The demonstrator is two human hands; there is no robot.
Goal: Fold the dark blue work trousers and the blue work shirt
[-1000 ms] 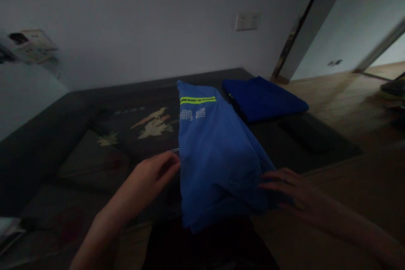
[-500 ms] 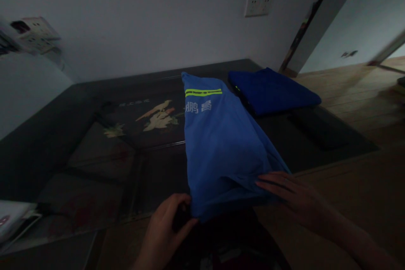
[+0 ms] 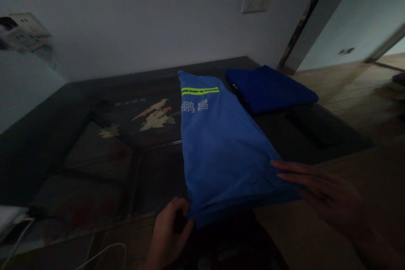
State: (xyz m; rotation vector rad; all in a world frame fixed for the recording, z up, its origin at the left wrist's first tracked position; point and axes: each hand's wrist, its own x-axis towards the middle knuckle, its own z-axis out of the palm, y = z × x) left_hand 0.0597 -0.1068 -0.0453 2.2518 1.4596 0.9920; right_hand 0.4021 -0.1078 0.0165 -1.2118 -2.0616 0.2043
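A folded blue garment [image 3: 218, 147] with two yellow-green stripes and white characters lies lengthwise on a dark low table [image 3: 104, 164]. My left hand [image 3: 169, 232] is closed on the garment's near left corner at the table's front edge. Over at the near right corner, my right hand [image 3: 319, 192] has its fingers stretched out flat, with the fingertips touching the cloth's edge.
A second, darker blue folded garment [image 3: 268, 88] lies at the table's far right corner. The table top carries a bird-and-flower inlay [image 3: 152, 118]. A white cable [image 3: 101, 253] runs at the lower left. Wooden floor [image 3: 354, 88] extends to the right, a wall socket [image 3: 256, 0] behind.
My left hand dropped from the garment's left side to its near left corner and gripped it. My right hand slid right along the near edge, and the cloth there now lies flatter.
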